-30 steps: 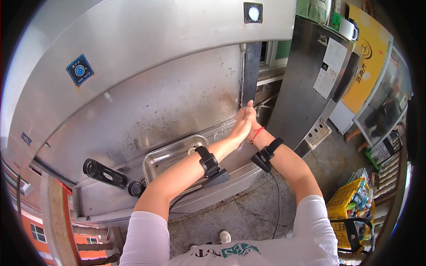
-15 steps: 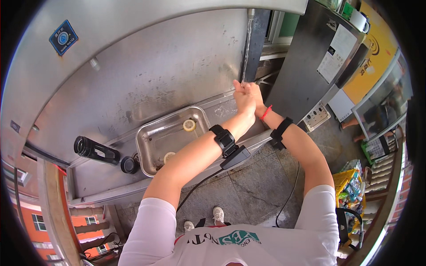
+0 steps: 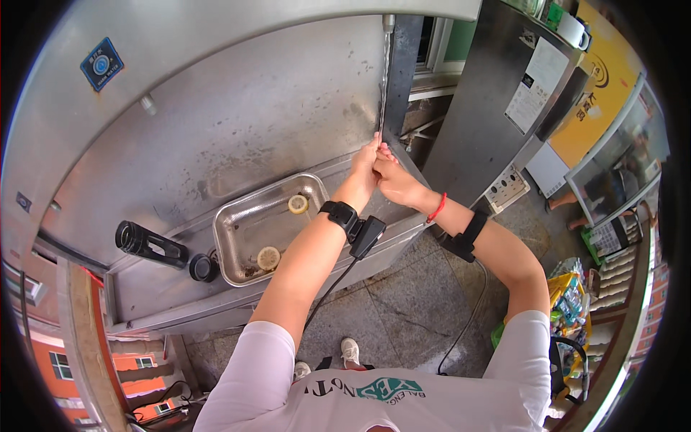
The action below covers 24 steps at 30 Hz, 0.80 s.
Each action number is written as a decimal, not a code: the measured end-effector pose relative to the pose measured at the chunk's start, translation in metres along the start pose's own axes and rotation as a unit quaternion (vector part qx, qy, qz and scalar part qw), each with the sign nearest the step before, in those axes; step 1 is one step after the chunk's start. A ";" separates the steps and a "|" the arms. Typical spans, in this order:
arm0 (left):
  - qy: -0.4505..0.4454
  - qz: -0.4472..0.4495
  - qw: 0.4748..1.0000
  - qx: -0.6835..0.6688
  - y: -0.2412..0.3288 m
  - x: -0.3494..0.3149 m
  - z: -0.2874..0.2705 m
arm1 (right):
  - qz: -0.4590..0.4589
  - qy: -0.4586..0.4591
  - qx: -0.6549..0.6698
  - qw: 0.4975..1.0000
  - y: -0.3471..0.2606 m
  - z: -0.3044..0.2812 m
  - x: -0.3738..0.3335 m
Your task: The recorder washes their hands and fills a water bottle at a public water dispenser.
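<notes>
Under a thin stream of running water [image 3: 385, 79], my two hands meet above the right end of a metal trough sink [image 3: 147, 294]. My left hand [image 3: 363, 163] is held out flat, fingertips up in the water; some of its fingers are hidden. Against it my right hand [image 3: 400, 183] is closed, its curled fingers wrapped about the left hand's side. Left of my forearms a perforated steel tray [image 3: 218, 237] lies in the trough. It holds two lemon slices [image 3: 298, 204] and some dark bits.
A black bottle [image 3: 152, 245] lies left of the tray, beside a round black lid [image 3: 204, 268]. A steel cabinet [image 3: 468, 108] stands to the right. Behind my right arm is a yellow crate of bottles [image 3: 568, 306]. A cable [image 3: 327, 291] hangs from my left wrist strap.
My hands have shifted against each other: the left one now points upward and the right one closes round its side. In the picture both sit a little further left. The water keeps running.
</notes>
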<state>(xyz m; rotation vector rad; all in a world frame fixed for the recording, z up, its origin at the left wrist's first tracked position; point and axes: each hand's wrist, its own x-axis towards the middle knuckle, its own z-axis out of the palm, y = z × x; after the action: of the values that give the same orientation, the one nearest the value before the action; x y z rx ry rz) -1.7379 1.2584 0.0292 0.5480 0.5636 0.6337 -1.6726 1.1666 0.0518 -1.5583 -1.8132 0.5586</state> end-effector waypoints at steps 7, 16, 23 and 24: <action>0.015 -0.005 0.997 0.071 0.019 -0.018 0.004 | 0.158 0.023 0.517 0.841 -0.003 -0.015 0.007; -0.018 -0.049 0.995 -0.087 0.041 -0.094 0.012 | 0.199 0.156 0.327 0.911 0.000 -0.010 0.025; -0.203 -0.009 0.979 0.031 0.066 -0.158 0.017 | 0.206 -0.010 0.419 0.884 0.015 -0.019 0.029; -0.220 -0.004 0.974 0.049 0.068 -0.162 0.017 | 0.216 -0.009 0.418 0.882 0.014 -0.019 0.031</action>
<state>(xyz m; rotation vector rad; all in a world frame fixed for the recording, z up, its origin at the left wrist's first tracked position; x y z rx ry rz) -1.8623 1.1905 0.1346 0.7536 0.1798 0.4574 -1.6511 1.1977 0.0617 -1.2970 -0.9637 1.3538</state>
